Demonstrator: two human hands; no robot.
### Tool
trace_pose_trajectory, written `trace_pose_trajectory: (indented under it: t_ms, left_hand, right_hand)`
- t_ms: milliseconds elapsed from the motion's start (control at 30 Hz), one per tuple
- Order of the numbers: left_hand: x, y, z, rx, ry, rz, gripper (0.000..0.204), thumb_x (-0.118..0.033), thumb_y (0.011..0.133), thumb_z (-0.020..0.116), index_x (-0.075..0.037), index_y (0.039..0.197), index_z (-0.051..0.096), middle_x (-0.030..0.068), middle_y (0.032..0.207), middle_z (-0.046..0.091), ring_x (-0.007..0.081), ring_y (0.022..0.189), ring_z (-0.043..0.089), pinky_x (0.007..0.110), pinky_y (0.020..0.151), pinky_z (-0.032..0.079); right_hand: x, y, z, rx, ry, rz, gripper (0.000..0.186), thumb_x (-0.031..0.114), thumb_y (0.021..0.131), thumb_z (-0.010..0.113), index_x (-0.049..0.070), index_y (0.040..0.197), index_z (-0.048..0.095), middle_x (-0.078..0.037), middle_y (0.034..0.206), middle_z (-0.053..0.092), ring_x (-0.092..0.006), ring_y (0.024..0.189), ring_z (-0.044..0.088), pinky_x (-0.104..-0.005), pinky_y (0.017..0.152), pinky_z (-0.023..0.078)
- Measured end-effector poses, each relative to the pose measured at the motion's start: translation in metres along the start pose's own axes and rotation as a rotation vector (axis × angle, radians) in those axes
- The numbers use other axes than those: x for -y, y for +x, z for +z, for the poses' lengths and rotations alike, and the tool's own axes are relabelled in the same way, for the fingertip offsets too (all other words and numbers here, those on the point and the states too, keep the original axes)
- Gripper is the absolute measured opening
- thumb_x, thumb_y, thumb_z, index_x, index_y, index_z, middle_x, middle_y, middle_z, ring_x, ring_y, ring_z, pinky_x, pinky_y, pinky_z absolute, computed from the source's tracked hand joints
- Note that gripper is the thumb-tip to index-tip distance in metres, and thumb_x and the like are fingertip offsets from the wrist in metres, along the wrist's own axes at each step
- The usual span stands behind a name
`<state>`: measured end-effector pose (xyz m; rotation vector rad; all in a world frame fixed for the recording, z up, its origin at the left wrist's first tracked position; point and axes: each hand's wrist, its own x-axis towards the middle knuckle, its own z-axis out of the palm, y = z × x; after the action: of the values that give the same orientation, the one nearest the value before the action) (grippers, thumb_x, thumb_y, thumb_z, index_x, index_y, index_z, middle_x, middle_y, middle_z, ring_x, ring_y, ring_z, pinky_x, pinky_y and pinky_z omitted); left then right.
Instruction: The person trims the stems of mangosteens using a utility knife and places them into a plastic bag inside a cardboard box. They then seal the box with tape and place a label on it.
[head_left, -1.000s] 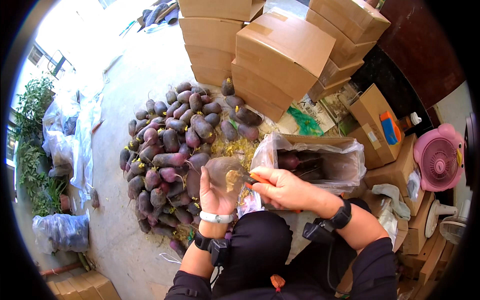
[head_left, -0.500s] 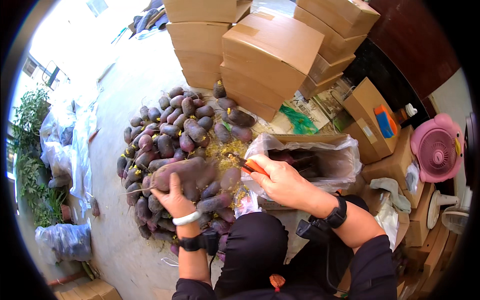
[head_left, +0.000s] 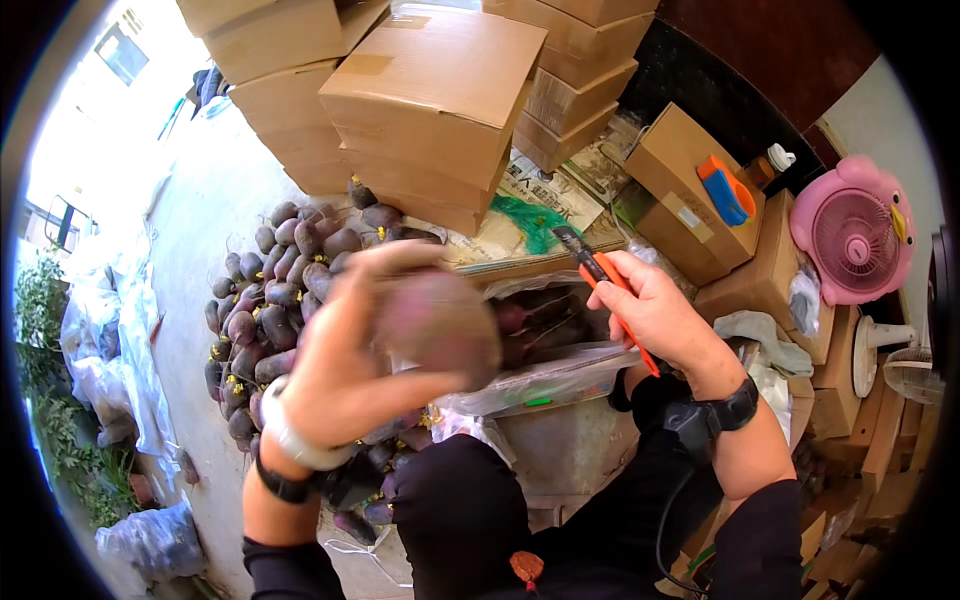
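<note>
My left hand point(head_left: 345, 350) is raised in front of me, fingers curved around a large purple-brown radish point(head_left: 440, 325); both are blurred by motion. Its cut or leafy end cannot be made out. In my right hand point(head_left: 660, 310) is an orange-and-black utility knife point(head_left: 598, 268), its dark end pointing up and left, its orange tail showing below my palm. Between and behind the hands stands an open carton lined with clear plastic point(head_left: 590, 362), with several dark radishes point(head_left: 540, 325) inside. To the left lies a heap of purple radishes point(head_left: 275, 325), some with yellow sprouts.
Stacked cardboard boxes point(head_left: 430, 80) rise at the back. A green net bag point(head_left: 530, 222) lies beyond the carton. On the right are a pink fan point(head_left: 855, 240), an orange-and-blue object point(head_left: 727, 190) on a box, and a grey cloth point(head_left: 765, 335). Plastic-wrapped bundles point(head_left: 150, 540) line the left.
My left hand has lifted the radish off the heap, up and toward the carton. My right hand has moved right with the knife, now tipped upward. The view has turned to the right.
</note>
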<state>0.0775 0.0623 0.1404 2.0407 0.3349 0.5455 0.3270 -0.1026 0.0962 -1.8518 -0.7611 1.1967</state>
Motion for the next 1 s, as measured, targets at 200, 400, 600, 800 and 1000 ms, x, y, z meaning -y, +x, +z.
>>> trace_pose_trajectory:
  t_ms: [200, 400, 600, 800, 1000]
  left_hand:
    - [0.049, 0.073, 0.096, 0.523, 0.310, -0.051, 0.062, -0.021, 0.068, 0.078, -0.001, 0.118, 0.048, 0.0213, 0.108, 0.059, 0.0383, 0.101, 0.057, 0.040, 0.087, 0.047]
    - [0.099, 0.090, 0.154, 0.565, 0.162, -0.208, 0.064, -0.019, 0.063, 0.081, -0.002, 0.116, 0.050, 0.0190, 0.101, 0.062, 0.0348, 0.097, 0.060, 0.038, 0.087, 0.048]
    - [0.130, 0.081, 0.183, 0.635, -0.336, -0.584, 0.040, -0.023, 0.076, 0.077, -0.002, 0.105, 0.060, 0.0084, 0.096, 0.064, 0.0162, 0.085, 0.060, 0.031, 0.076, 0.050]
    - [0.149, 0.068, 0.172, 0.958, 0.304, -0.350, 0.052, -0.037, 0.074, 0.074, 0.001, 0.106, 0.063, 0.0190, 0.099, 0.067, 0.0319, 0.095, 0.064, 0.039, 0.084, 0.050]
    - [0.141, 0.077, 0.199, 0.981, 0.406, -0.412, 0.039, -0.027, 0.072, 0.063, 0.003, 0.097, 0.070, 0.0269, 0.097, 0.067, 0.0378, 0.095, 0.064, 0.044, 0.085, 0.050]
  right_hand:
    - [-0.022, 0.001, -0.029, -0.074, 0.035, 0.012, 0.029, 0.018, 0.097, 0.051, 0.005, 0.123, 0.051, -0.002, 0.105, 0.057, -0.0082, 0.063, 0.057, -0.0206, 0.048, 0.045]
    - [-0.040, 0.002, -0.047, -0.075, 0.073, 0.039, 0.031, 0.017, 0.097, 0.050, 0.005, 0.125, 0.050, -0.002, 0.107, 0.056, -0.0094, 0.065, 0.059, -0.0205, 0.047, 0.045]
    - [-0.055, 0.003, -0.054, -0.037, 0.071, 0.065, 0.027, 0.018, 0.097, 0.051, 0.005, 0.121, 0.052, -0.003, 0.105, 0.056, -0.0104, 0.066, 0.060, -0.0216, 0.047, 0.044]
    - [-0.055, 0.003, -0.052, -0.022, 0.004, 0.055, 0.025, 0.017, 0.096, 0.050, 0.005, 0.118, 0.053, -0.003, 0.098, 0.058, -0.0106, 0.064, 0.060, -0.0225, 0.047, 0.045]
    - [-0.057, 0.003, -0.044, -0.025, 0.066, 0.016, 0.028, 0.018, 0.096, 0.051, 0.005, 0.120, 0.052, -0.006, 0.106, 0.061, -0.0117, 0.061, 0.061, -0.0213, 0.043, 0.044]
